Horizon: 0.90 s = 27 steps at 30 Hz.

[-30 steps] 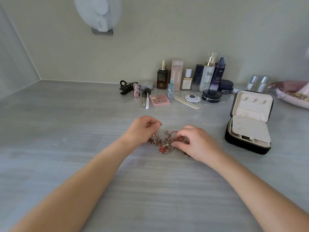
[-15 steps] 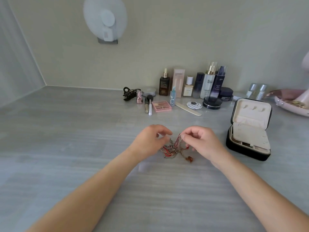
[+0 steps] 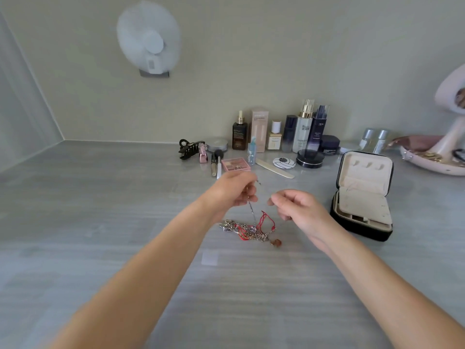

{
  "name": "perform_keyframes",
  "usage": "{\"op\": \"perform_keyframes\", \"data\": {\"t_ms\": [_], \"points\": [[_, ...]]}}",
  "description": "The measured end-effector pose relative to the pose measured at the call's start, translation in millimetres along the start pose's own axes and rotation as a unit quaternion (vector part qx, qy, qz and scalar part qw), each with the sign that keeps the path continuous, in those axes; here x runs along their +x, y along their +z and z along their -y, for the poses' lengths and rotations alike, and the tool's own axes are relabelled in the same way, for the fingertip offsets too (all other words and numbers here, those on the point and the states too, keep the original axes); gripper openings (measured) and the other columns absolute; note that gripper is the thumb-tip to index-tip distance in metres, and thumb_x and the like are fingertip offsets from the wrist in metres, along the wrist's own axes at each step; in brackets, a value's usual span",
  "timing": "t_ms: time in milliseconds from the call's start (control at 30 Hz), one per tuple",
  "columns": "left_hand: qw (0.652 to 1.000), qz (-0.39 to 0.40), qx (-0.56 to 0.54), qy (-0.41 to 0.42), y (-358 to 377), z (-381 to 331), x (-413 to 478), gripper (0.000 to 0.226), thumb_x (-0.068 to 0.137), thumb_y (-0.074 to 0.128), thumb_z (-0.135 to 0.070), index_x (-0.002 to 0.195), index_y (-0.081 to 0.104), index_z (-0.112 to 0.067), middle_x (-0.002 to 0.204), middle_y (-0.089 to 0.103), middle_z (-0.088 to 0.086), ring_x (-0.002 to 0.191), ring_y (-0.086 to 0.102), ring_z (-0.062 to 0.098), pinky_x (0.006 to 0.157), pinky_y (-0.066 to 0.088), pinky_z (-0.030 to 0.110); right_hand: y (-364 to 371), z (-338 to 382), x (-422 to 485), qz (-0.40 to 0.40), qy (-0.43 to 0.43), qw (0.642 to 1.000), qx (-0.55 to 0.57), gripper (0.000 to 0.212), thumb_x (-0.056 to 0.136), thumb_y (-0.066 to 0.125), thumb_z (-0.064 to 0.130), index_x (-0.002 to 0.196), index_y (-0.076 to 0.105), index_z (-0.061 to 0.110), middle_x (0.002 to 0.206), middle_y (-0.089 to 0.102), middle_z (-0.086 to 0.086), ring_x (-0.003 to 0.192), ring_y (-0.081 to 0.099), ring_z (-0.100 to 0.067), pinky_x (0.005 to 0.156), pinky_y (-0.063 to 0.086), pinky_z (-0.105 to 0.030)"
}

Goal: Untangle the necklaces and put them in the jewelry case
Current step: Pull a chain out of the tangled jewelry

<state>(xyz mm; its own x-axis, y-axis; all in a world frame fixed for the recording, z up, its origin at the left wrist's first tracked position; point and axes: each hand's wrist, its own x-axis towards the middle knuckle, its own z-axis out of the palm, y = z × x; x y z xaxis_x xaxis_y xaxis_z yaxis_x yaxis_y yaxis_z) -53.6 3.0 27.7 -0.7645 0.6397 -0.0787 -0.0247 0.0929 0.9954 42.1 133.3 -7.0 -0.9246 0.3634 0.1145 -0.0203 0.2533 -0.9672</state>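
Grey table [image 3: 100, 222]: necklaces [image 3: 247, 229], jewelry case [image 3: 362, 197], cosmetics [image 3: 302, 127]

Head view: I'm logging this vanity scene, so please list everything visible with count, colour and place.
necklaces: one tangle, silver and red, centre of the counter.
jewelry case: one, black with cream lining, open, right of the tangle.
cosmetic bottles, jars and boxes: about ten, dark and pale, along the back wall.
palette: one, pink, before the bottles.
hair claw: one, black, left of the bottles.
fan: one, white, on the wall.
tray: one, pink, far right.
left hand: pinches the necklaces, one strand lifted.
right hand: fingers curled above the tangle; grip unclear.
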Motion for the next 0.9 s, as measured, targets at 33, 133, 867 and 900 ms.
{"op": "perform_keyframes", "data": {"t_ms": [33, 133, 867, 900], "points": [[0.999, -0.001, -0.050, 0.002, -1, 0, 1, 0.027, 0.092, 0.048, -0.020, 0.066, 0.049, -0.017, 0.051, 0.047, -0.006, 0.054, 0.050, 0.013, 0.064, 0.040, 0.025, -1, -1, 0, -0.001, -0.001, 1.000, -0.010, 0.027, 0.089, 0.057, 0.022, 0.064, 0.065, 0.019, 0.046, 0.041, 0.012, 0.058, 0.038, -0.014, 0.066, 0.034, -0.027], [0.984, 0.001, -0.176, 0.016, -6, -1, 0, 0.022, 0.094, 0.049, -0.022, 0.074, 0.055, -0.015, 0.050, 0.039, -0.007, 0.047, 0.041, 0.008, 0.060, 0.041, 0.023, -4, -2, 0, -0.003, 0.000, 1.000, -0.004, 0.030, 0.089, 0.058, 0.021, 0.059, 0.062, 0.018, 0.054, 0.048, 0.006, 0.061, 0.044, -0.013, 0.071, 0.038, -0.029], [0.993, -0.065, -0.028, 0.095, -11, 16, -15, 0.018, 0.092, 0.055, -0.020, 0.078, 0.064, -0.013, 0.055, 0.047, -0.007, 0.047, 0.038, 0.007, 0.045, 0.033, 0.018, -23, 4, 1, -0.079, -0.021, 0.973, -0.216, 0.019, 0.086, 0.057, 0.016, 0.072, 0.065, 0.007, 0.053, 0.047, 0.001, 0.051, 0.041, -0.013, 0.055, 0.036, -0.024], [0.993, -0.046, -0.044, 0.096, -9, 16, -16, 0.017, 0.092, 0.055, -0.020, 0.079, 0.065, -0.014, 0.055, 0.047, -0.007, 0.047, 0.039, 0.007, 0.046, 0.035, 0.018, -24, 1, 1, -0.066, -0.016, 0.955, -0.288, 0.018, 0.085, 0.058, 0.018, 0.072, 0.065, 0.009, 0.055, 0.050, 0.003, 0.053, 0.045, -0.013, 0.055, 0.036, -0.024]]}}
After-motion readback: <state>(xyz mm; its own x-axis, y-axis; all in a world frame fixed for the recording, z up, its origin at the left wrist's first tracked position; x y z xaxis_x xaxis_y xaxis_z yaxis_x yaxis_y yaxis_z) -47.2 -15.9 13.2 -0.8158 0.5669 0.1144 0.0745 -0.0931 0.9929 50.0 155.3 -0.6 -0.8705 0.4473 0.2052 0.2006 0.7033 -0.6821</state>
